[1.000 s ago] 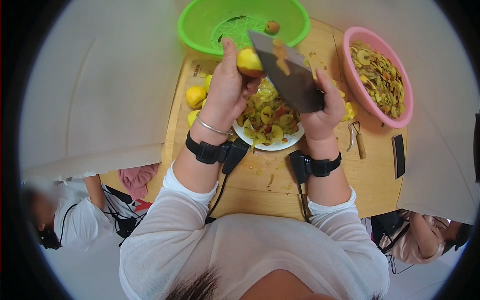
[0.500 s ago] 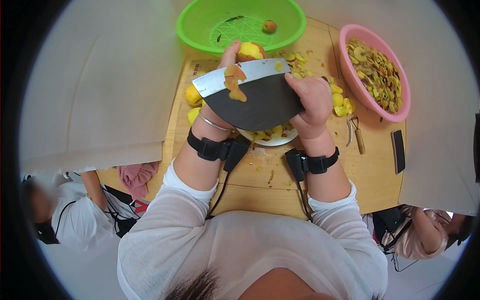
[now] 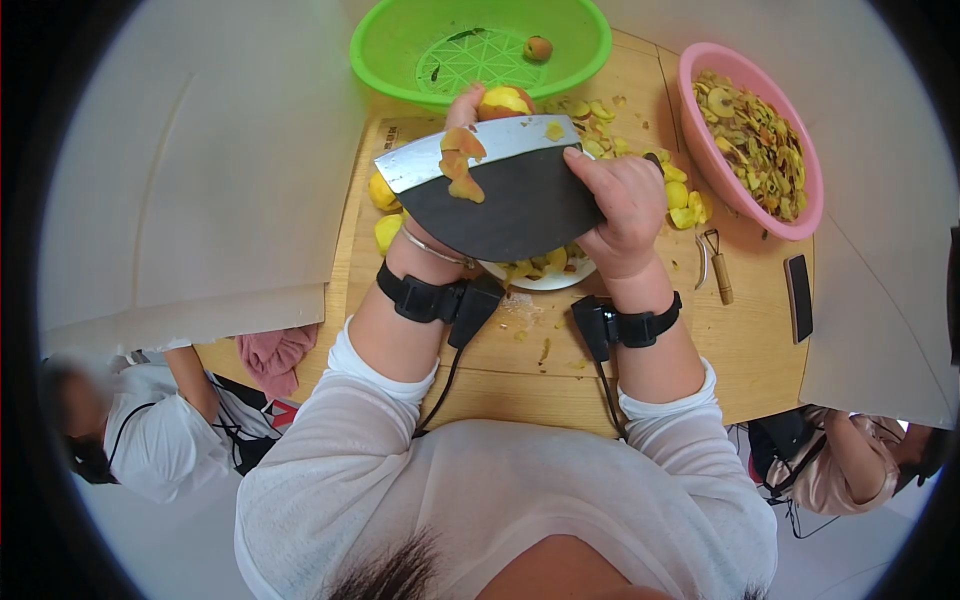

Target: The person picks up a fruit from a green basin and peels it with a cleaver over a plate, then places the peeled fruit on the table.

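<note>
My left hand (image 3: 463,108) is mostly hidden behind a broad knife; its thumb shows beside a partly peeled peach (image 3: 506,101), which it holds. Yellow flesh is bared on the peach, with reddish skin left along its lower side. In my right hand (image 3: 630,200) is the wide knife (image 3: 500,205), its blade dark with a silver edge strip, lying across in front of my left hand and just below the peach. Strips of peel (image 3: 461,163) cling to the blade. Under the knife, a white plate (image 3: 550,285) with peelings is partly covered.
A green basin (image 3: 385,75) with one whole peach (image 3: 537,48) stands at the back. The pink basin (image 3: 815,190) holds many peelings. Peeled yellow fruit (image 3: 386,233) lies left; yellow pieces (image 3: 683,205) lie right. A peeler (image 3: 719,270) and a phone (image 3: 798,298) rest at right. People sit either side.
The knife has shifted slightly left across the front of my left hand. Both hands keep their hold, and the peel strips stay on the blade.
</note>
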Demonstrator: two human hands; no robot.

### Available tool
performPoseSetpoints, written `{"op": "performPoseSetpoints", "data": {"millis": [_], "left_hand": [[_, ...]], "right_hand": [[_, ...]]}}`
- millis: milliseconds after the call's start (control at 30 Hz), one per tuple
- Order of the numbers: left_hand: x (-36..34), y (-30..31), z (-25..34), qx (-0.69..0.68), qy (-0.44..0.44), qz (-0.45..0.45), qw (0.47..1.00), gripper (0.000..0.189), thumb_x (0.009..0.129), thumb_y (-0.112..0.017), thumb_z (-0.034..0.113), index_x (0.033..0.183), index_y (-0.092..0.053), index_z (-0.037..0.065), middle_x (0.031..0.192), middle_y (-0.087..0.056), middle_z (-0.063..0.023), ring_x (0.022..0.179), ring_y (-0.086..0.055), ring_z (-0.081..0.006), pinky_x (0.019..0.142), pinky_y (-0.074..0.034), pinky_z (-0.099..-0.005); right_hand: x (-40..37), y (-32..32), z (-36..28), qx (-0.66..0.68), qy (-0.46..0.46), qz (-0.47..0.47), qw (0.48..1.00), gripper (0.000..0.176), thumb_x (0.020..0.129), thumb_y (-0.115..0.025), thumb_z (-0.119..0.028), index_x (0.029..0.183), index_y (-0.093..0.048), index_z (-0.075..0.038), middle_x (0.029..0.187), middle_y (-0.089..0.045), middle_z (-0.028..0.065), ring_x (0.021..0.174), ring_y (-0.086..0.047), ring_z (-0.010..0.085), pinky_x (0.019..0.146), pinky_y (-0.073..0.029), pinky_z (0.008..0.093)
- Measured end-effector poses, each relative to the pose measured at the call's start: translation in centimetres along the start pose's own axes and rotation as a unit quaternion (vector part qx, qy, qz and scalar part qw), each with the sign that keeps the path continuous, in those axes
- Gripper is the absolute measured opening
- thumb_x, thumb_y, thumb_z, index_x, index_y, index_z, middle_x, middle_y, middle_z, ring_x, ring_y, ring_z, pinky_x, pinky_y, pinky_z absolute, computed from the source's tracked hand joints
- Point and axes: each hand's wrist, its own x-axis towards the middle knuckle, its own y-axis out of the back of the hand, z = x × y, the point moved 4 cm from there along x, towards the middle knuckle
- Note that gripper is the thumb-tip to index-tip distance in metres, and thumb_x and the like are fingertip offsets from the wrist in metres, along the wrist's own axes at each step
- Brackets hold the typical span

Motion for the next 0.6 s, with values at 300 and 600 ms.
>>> {"op": "performPoseSetpoints", "data": {"millis": [300,600], "left_hand": [[1.4,1.2,-1.8,-0.24,-0.066,-0.16,0.955,0.046,0.098,-0.049,0.02,0.141,-0.032,0.012,0.129,-0.051,-0.0109,0.117,-0.054,-0.0215,0.099,-0.047,-0.0354],[2.0,2.6,-2.5,-0.248,-0.037,-0.17,0.953,0.042,0.1,-0.046,0.025,0.139,-0.036,0.016,0.131,-0.05,-0.0103,0.119,-0.052,-0.0219,0.1,-0.046,-0.037]], "right_hand": [[-0.5,-0.1,0.6,-0.021,-0.019,0.008,1.0,0.041,0.062,-0.077,-0.025,0.101,-0.069,-0.013,0.071,-0.06,0.0031,0.063,-0.058,0.0226,0.057,-0.041,0.035],[-0.6,-0.1,0.9,-0.024,-0.03,0.021,0.999,0.037,0.062,-0.078,-0.021,0.097,-0.068,-0.014,0.069,-0.058,0.0027,0.061,-0.057,0.0226,0.055,-0.041,0.0341]]}}
